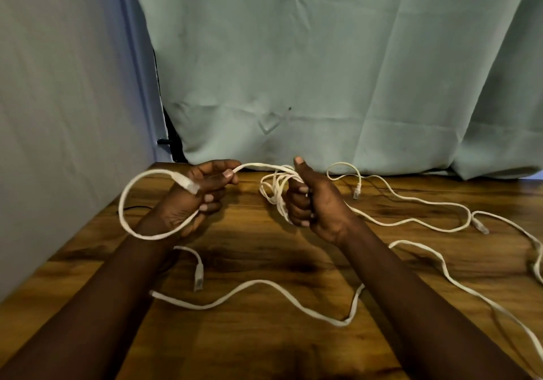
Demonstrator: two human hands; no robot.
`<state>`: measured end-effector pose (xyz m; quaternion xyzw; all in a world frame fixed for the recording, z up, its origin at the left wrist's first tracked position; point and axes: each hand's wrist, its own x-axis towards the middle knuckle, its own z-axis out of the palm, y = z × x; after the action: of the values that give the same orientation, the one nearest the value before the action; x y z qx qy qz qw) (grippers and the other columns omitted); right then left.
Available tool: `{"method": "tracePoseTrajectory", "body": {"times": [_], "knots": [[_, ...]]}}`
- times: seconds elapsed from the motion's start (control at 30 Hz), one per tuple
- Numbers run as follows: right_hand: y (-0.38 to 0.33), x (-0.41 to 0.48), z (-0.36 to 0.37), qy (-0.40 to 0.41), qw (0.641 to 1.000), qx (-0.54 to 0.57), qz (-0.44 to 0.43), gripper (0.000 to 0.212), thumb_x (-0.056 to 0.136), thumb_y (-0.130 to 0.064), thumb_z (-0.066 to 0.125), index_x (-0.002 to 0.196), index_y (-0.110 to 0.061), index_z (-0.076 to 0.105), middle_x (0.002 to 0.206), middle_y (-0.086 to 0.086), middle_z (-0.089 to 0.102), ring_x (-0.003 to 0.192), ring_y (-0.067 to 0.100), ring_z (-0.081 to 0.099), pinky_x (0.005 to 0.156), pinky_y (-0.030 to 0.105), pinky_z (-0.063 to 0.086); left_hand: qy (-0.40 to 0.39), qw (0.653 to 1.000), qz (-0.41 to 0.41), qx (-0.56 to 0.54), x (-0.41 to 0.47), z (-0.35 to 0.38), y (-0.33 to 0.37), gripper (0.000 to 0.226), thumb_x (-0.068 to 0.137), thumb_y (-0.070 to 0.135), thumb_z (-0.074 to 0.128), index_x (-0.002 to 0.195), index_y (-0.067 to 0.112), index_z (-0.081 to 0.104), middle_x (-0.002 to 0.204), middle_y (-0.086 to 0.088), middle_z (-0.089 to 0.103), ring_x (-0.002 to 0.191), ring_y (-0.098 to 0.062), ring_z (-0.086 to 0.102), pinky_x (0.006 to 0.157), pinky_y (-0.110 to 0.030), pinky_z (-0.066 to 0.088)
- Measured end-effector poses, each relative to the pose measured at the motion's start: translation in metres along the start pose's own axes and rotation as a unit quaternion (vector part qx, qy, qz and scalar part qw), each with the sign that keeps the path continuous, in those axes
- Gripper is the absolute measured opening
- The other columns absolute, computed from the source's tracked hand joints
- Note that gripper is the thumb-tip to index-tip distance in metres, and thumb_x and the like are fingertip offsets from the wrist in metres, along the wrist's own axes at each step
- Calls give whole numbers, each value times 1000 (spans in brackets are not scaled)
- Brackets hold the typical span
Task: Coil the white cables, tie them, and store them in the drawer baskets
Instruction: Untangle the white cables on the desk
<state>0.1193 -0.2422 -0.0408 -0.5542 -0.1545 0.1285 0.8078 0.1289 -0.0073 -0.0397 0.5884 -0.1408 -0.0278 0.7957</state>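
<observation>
My left hand (195, 196) pinches a white flat cable (258, 166) between thumb and forefinger. One loop of that cable (125, 203) hangs round the hand, and its plug end (189, 185) lies across the knuckles. My right hand (314, 206) grips a small bundle of coiled round white cable (274, 191), thumb up. The flat cable runs between the two hands. More white cable (323, 310) trails loose over the wooden table (264, 350), with plugs at the near left (199, 278) and far right (357, 191).
A pale green curtain (323, 71) hangs behind the table, and a grey wall (58, 115) stands at the left. Loose cable (470, 291) snakes across the table's right side to its edge. No drawer or basket is in view.
</observation>
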Motion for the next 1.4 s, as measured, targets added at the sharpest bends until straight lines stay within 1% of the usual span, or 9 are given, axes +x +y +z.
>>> {"method": "tracePoseTrajectory", "body": {"times": [0.2,0.43,0.57,0.77,0.87,1.0,1.13,1.27,1.4], "knots": [[-5,1,1,-78,965,251,-7,51,103,-37,38,55,-20,46,40,-6,18,33,11,12,36,17,19,107,943,136,284,-1,12,-14,6,93,10,72,91,15,74,71,1,73,57,-6,64,53,-18,48],[-24,0,-29,96,912,382,-114,41,93,-29,43,54,-19,47,38,-7,31,28,8,30,39,16,27,-101,778,215,582,-7,49,-47,57,101,23,59,154,35,41,107,5,71,93,-11,65,81,-25,47],[-38,-4,-51,206,873,416,-148,52,107,-33,31,57,-20,41,39,-6,29,29,10,30,41,14,32,-196,755,297,551,-17,71,-48,25,105,30,51,122,24,67,102,17,65,85,8,58,79,-20,52],[-33,0,-58,292,870,368,-151,45,107,-31,29,64,-22,37,44,-7,30,35,10,30,53,25,28,-216,786,268,514,-33,78,-51,27,89,16,59,111,30,67,102,19,66,92,1,62,77,-10,47],[-27,2,-60,323,871,329,-170,42,109,-32,32,68,-21,38,44,-8,33,36,10,34,52,25,32,-219,777,287,516,-31,76,-50,23,92,20,67,111,34,68,96,18,65,85,-4,65,73,-21,54],[-15,9,-65,363,882,245,-171,39,110,-35,38,74,-20,42,47,-7,39,42,10,38,51,25,36,-207,852,266,401,-30,81,-59,17,90,11,69,104,21,74,90,8,71,74,-17,70,67,-43,58],[4,8,-53,358,908,-71,-206,28,110,-42,41,94,-22,53,69,-6,51,63,13,49,61,31,42,-206,903,205,316,-26,81,-63,21,92,27,68,107,14,75,94,7,74,84,-16,72,71,-42,59],[15,-1,-34,253,810,-485,-211,48,108,-49,37,135,-11,49,95,-6,58,89,18,57,80,35,43,-179,943,190,208,-29,81,-53,23,99,15,59,110,0,73,75,1,68,67,-11,63,64,-25,52],[22,-2,-26,164,790,-556,-202,64,100,-64,25,125,-14,56,100,8,69,95,27,65,80,39,47,-58,985,130,101,-24,81,-45,31,98,27,57,104,1,72,68,-7,63,56,-17,56,57,-27,51]]}}
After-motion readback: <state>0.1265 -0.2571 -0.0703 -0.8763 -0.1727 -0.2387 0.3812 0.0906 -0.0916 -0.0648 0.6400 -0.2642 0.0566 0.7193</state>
